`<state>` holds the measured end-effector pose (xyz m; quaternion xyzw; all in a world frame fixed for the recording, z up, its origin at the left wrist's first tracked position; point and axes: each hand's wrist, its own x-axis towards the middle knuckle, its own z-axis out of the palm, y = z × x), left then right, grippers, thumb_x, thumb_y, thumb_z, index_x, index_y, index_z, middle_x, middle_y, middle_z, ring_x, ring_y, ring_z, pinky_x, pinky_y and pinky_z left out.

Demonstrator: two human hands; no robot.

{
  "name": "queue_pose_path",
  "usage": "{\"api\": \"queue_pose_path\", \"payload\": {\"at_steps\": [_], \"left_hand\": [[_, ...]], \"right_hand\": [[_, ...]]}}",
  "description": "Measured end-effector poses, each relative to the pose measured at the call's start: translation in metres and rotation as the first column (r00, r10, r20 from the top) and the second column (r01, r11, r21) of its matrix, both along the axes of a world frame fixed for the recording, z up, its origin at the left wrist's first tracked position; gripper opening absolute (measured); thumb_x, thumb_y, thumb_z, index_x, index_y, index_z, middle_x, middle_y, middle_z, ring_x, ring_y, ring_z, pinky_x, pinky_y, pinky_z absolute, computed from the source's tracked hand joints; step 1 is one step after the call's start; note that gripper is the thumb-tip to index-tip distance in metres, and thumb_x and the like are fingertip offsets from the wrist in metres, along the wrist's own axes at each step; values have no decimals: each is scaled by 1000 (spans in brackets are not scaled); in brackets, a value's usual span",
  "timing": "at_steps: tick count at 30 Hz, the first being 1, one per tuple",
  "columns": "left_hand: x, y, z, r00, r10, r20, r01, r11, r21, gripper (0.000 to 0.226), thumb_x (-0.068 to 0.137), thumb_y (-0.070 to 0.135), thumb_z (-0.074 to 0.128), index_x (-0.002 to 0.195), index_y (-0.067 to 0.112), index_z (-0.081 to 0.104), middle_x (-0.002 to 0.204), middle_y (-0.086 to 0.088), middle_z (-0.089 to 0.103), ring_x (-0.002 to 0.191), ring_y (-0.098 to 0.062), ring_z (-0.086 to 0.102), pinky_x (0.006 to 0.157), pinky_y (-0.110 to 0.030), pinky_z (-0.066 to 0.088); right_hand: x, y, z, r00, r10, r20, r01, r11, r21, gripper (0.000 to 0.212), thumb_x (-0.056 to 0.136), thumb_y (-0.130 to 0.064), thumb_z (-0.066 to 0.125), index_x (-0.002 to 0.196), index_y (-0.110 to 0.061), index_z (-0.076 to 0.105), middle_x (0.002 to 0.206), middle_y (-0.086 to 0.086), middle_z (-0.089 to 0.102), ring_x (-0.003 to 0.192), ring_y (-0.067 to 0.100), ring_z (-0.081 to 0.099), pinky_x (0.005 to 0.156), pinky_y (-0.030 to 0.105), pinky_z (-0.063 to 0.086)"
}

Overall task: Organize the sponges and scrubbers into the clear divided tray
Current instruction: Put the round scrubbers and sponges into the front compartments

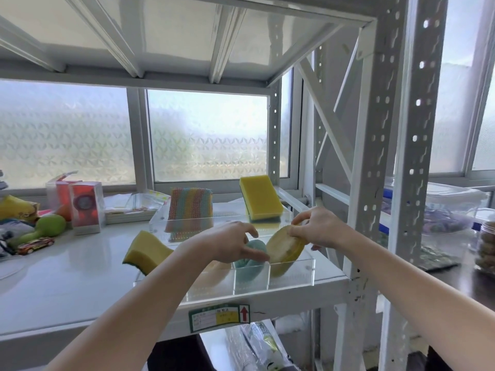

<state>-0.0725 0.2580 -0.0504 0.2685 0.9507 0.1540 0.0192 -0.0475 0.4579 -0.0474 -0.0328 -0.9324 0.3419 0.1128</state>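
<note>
Teal scrubber point(250, 259) half hidden behind left hand point(233, 243), shelf label point(219, 316) print too small to read, jar point(486, 245) cut off at right edge

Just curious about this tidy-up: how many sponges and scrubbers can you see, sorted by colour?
Yellow with green backing: 2, one upright in the tray, one leaning outside it
Yellow round: 1, in the right hand
Teal: 1, under the left hand
Striped pastel: 1
Total: 5
</note>
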Motion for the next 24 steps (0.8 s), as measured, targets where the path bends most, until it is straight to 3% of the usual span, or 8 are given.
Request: {"api": "queue_pose_path", "payload": {"at_steps": [4,11,14,17,21,24], "left_hand": [[0,-8,4,1000,-13,18,13,1000,18,69,70,60,65,128,24,51,128,-1,59,108,-18,58,97,-33,46],[0,-9,0,999,-19,38,17,999,49,61,71,56,67,123,25,55,120,0,64,102,-18,62,93,-35,50],[2,-10,0,999,-20,34,19,999,39,63,71,58,66,124,26,54,123,0,63,105,-18,61,95,-36,49],[8,-14,9,999,-39,-17,40,998,48,66,73,60,62,128,26,50,128,0,58,113,-16,57,100,-34,45],[14,-33,31,996,-43,-82,49,995,83,69,73,57,64,133,28,44,134,-1,53,119,-15,53,101,-28,41],[14,-54,42,999,11,-49,-10,999,30,71,73,53,67,134,28,42,136,1,52,120,-15,51,102,-28,39]], "right_hand": [[1,1,6,999,30,-17,-30,999,15,47,82,-38,69,122,-15,59,105,2,58,86,15,59,55,18,49],[0,-2,-3,999,43,-17,-42,998,41,38,82,-32,69,116,-16,64,108,6,60,80,12,57,57,20,51],[0,-3,-2,999,19,-33,-15,993,117,43,81,-37,68,118,-16,64,113,7,62,89,16,58,76,28,54],[1,-7,5,995,14,-100,10,972,234,53,79,-45,68,123,-16,60,121,7,63,106,20,57,91,32,46],[10,-24,22,966,140,-215,-74,954,289,58,79,-45,69,129,-18,56,128,6,60,115,20,56,94,32,45],[18,-43,28,938,281,-204,-183,899,397,58,79,-43,70,131,-21,54,133,0,55,120,15,51,92,24,38]]}}
